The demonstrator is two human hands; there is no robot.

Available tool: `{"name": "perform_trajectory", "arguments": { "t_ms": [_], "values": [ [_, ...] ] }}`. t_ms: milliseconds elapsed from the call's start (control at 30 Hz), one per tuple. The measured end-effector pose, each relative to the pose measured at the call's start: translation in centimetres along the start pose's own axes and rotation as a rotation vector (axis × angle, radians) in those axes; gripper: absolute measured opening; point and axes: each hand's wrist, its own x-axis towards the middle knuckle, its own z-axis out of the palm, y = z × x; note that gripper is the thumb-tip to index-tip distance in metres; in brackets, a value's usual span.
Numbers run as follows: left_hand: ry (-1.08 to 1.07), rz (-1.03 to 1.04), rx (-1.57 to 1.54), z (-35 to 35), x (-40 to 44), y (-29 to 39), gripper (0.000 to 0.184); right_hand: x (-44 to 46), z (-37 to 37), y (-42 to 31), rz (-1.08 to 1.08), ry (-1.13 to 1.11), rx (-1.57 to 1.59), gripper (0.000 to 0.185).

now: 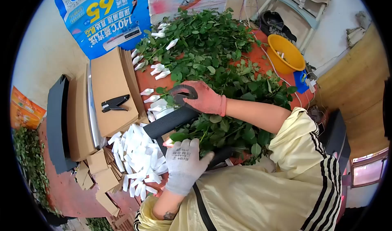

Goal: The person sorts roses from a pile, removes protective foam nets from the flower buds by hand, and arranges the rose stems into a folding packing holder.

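My right hand (200,97), in a reddish glove, is closed on the curled end of a black corrugated sheet (171,121). This sheet slants down toward my left hand (183,165), which wears a pale grey-white glove. Its fingers lie together and bend downward, with the thumb out to the side; their tips and what they hold are hidden. Just above those fingers shows a rose bud (168,142), pale pink with green, beside the sheet. Leafy rose stems (220,129) lie under and beyond my right forearm.
White sleeves (136,153) are heaped left of my hands. A black stapler (116,103) rests on stacked cardboard (112,76); dark sheets (59,125) stand farther left. Leafy stems with white-covered heads (159,69) fill the red table's back. A yellow bowl (286,53) sits back right.
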Motion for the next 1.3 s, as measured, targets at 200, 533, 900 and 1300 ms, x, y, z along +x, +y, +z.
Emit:
{"name": "perform_trajectory", "arguments": {
  "t_ms": [200,533,900,1300],
  "values": [
    [-0.070,-0.021,-0.064,1.4,-0.1,-1.6,0.021,1.8,-3.4,4.2,0.204,0.095,1.184,0.035],
    [-0.141,-0.044,-0.256,-0.6,-0.3,-3.9,0.022,-2.0,-14.1,-5.0,-0.180,0.236,0.893,0.035],
    [-0.480,-0.196,-1.418,-4.0,-0.8,-4.8,0.074,-10.4,-3.1,-5.3,-0.432,-0.391,-0.412,0.048],
    [0.172,0.031,-0.553,-0.1,-2.7,-5.8,0.037,-10.2,-22.8,-2.9,-0.007,0.599,-0.230,0.044]
  ]
}}
